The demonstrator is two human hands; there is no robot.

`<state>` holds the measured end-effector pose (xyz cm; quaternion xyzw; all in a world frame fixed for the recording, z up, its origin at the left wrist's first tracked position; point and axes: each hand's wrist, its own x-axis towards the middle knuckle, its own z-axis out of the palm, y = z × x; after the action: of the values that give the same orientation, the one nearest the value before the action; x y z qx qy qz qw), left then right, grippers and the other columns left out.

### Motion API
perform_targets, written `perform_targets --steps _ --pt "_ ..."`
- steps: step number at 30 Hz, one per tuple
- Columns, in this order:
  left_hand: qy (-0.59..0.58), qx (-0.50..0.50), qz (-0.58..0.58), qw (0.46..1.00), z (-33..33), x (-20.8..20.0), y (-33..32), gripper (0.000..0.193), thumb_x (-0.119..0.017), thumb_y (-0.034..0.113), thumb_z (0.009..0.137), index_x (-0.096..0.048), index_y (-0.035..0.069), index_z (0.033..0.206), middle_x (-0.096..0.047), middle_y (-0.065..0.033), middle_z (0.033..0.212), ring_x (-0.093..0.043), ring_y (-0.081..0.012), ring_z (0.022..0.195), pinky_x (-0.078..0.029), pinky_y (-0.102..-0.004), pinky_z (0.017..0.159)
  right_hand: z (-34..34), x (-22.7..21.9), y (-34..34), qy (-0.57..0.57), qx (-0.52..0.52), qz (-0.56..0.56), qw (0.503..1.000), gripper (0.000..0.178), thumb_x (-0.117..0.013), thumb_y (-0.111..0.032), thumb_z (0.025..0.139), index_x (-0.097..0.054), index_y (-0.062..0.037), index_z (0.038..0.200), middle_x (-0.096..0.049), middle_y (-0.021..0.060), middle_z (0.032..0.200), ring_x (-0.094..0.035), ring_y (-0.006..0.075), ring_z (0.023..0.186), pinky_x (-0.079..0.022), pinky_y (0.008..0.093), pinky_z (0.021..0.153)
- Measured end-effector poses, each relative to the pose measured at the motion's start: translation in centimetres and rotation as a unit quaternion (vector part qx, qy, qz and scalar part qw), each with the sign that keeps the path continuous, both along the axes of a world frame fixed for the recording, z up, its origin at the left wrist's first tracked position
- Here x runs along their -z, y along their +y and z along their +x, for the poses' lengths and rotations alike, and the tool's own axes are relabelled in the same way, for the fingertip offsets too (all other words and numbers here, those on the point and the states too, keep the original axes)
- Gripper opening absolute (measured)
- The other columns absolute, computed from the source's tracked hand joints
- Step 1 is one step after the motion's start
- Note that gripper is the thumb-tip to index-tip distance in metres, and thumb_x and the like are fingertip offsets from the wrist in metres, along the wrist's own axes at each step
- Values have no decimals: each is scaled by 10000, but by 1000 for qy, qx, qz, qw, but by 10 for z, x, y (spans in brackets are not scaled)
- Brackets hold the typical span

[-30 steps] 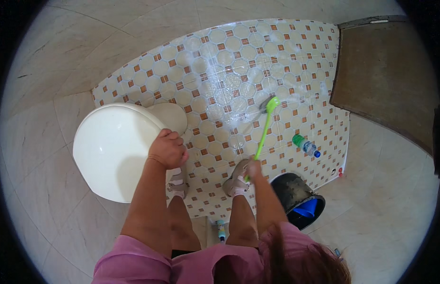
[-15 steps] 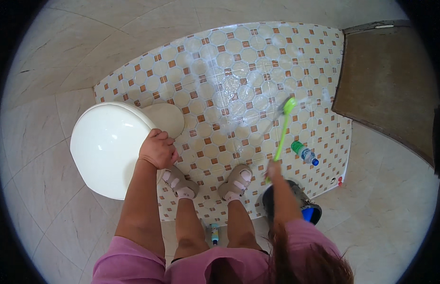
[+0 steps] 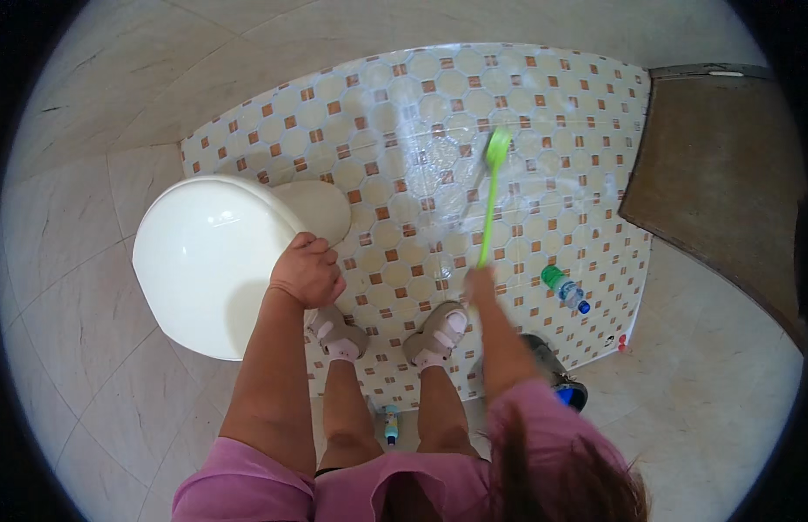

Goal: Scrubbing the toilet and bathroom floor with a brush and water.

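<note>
The right hand (image 3: 480, 285), blurred, is closed around the lower handle of a lime-green long-handled scrub brush (image 3: 494, 178). The brush lies ahead of the person, its head against the tile floor (image 3: 595, 165), where we note whitish suds (image 3: 434, 157) and a wet sheen about it. The left hand (image 3: 308, 271), its fingers bent inward, is at the near edge of a white toilet (image 3: 208, 261); whether it grips that edge or merely rests there, we cannot tell. To the right of the brush we find a green-and-clear plastic bottle (image 3: 565, 289) with a blue cap, lying on its side. A black bucket (image 3: 552, 358), partly hidden by the right forearm, holds a blue object (image 3: 568, 396). Near the legs we see a smaller bottle (image 3: 391, 424). Beige sandals (image 3: 440, 332) stand on the tiles; a brown door (image 3: 721, 161) borders the floor at the upper right.
</note>
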<state>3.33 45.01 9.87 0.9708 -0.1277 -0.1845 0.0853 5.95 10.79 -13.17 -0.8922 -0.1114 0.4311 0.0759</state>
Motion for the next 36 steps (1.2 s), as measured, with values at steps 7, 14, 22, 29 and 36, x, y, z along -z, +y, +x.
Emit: perform_targets --steps 7,14,22,29,36 --pt "-16 -8 -68 998 3 13 -1 190 -503 260 625 -540 150 474 -522 47 593 -456 -114 716 -319 -267 756 61 -44 11 -71 174 7 982 269 -385 -220 804 -435 44 790 -527 240 697 -543 365 642 -448 421 586" --pt "-44 -10 -78 996 -4 16 5 139 -531 218 577 -531 144 460 -485 46 565 -458 -120 684 -337 -280 733 -4 -85 6 28 40 -40 998 381 -398 -261 786 -322 41 1005 -518 285 867 -503 413 838 -404 458 720" --pt "-54 -11 -75 996 -11 22 9 184 -507 237 617 -539 135 467 -511 54 589 -461 -112 691 -324 -275 765 92 -60 105 40 135 -79 987 354 -336 -211 799 -327 75 1008 -509 282 933 -520 389 845 -424 418 734" --pt "-37 3 -75 996 -6 20 8 192 -499 239 623 -551 132 473 -521 47 581 -462 -116 687 -318 -268 773 -38 -114 12 103 102 -171 975 384 -350 -220 821 -278 79 1052 -501 283 934 -509 373 882 -393 431 776" --pt "21 17 -59 998 -2 20 3 260 -434 268 695 -583 138 526 -556 46 646 -467 -114 768 -295 -266 784 113 -44 123 -17 158 -41 986 302 -369 -209 791 -338 67 909 -539 240 707 -552 343 548 -460 397 474"
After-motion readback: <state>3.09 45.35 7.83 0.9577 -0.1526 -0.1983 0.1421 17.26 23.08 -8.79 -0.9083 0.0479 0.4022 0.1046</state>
